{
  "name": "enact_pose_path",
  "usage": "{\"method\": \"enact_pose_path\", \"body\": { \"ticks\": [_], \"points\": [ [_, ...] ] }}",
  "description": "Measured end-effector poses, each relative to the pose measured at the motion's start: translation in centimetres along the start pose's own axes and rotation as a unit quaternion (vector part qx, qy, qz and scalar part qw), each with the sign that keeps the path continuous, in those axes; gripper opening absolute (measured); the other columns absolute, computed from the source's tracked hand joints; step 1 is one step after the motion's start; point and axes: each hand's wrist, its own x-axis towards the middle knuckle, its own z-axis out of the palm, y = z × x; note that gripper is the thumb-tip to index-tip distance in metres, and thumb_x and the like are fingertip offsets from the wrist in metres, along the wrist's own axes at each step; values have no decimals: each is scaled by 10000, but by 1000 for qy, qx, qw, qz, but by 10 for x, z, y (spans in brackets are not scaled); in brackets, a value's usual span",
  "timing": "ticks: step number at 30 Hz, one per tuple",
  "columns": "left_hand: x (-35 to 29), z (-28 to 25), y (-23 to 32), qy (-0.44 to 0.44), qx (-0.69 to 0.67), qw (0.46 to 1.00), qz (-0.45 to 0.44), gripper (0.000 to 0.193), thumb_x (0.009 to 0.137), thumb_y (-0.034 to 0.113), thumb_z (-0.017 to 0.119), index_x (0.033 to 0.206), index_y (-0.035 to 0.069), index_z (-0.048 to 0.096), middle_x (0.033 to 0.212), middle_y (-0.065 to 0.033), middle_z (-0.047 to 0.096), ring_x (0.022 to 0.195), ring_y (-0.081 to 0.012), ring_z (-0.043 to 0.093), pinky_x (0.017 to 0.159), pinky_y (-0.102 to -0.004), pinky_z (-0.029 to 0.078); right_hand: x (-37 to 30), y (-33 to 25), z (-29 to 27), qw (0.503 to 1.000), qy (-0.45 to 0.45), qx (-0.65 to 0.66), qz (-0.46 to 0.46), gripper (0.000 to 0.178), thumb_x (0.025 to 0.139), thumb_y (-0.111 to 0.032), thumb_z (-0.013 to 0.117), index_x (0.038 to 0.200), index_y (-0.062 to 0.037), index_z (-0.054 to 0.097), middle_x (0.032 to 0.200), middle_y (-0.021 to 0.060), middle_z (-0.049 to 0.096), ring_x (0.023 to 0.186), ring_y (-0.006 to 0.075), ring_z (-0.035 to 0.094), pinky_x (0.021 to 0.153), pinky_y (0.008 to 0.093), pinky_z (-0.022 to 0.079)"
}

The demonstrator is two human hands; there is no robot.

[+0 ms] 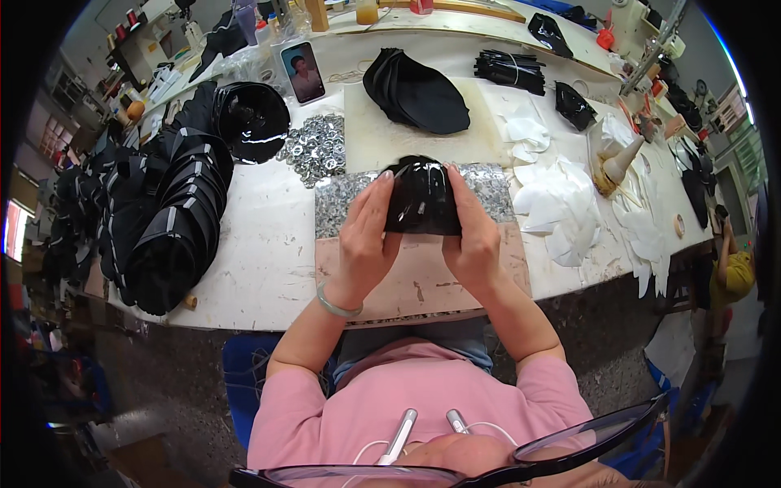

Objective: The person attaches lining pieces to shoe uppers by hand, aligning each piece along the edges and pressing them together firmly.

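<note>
Between my two hands is a glossy black curved piece that looks like a shoe upper (421,197), held up over a speckled stone slab (335,203). My left hand (366,236) presses its left side, fingers along the edge. On the opposite side my right hand (473,244) grips it the same way, and both thumbs are partly hidden beneath. A worn pinkish-brown board (407,281) lies nearer me, under my wrists. Beyond the slab, a fanned stack of matte black cut pieces (419,91) rests on a pale cutting mat (484,122).
Nested black uppers (175,220) fill the table's left side, beside a heap of small metal rings (316,150). A phone (303,73) stands behind them. White cut pieces (561,207), a glue-stained pot (606,175) and a bundle of black strips (511,71) are on the right.
</note>
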Motion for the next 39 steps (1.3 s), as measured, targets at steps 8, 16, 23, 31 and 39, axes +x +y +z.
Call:
{"method": "enact_pose_path", "body": {
  "ticks": [8, 16, 23, 31, 39],
  "points": [
    [1, -12, 2, -15, -147, 975, -165, 594, 756, -197, 461, 1331, -46, 456, 1225, -209, 591, 1097, -226, 605, 887, -293, 488, 5, -5, -8, 999, 28, 18, 7, 631, 680, 218, 435, 1284, 43, 490, 1200, 206, 597, 1111, 323, 596, 897, 345, 501],
    [2, -34, 21, -158, -50, 985, -52, 585, 712, -46, 637, 1278, -22, 489, 1082, -225, 628, 974, -395, 618, 912, -434, 466, 25, -15, -55, 978, 156, 98, 101, 305, 901, -37, 476, 1164, 88, 567, 1116, 140, 633, 1037, 199, 610, 940, 315, 455],
    [-7, -39, 6, -227, -334, 792, -458, 228, 931, 115, 538, 1120, -5, 579, 720, -45, 611, 616, -86, 594, 489, -241, 454, 32, 37, -41, 987, -72, -88, 115, 301, 799, 38, 571, 1090, -34, 594, 918, 203, 657, 813, 363, 645, 696, 391, 514],
    [-51, -37, -27, -210, -307, 761, -531, 244, 874, 83, 610, 1087, -31, 576, 926, -75, 656, 771, -115, 613, 662, -263, 507, 36, 89, 0, 921, -304, 33, 242, 391, 835, -201, 685, 1177, -40, 585, 897, 96, 681, 737, 173, 642, 658, 297, 489],
    [-66, -35, 3, -223, -329, 726, -561, 295, 876, 135, 625, 1115, -14, 536, 944, -68, 638, 700, -114, 605, 507, -251, 498, 100, 265, 77, 934, -201, -247, 162, 509, 843, -391, 638, 1162, 3, 592, 1193, 166, 588, 1164, 323, 511, 931, 400, 444]
  ]
}}
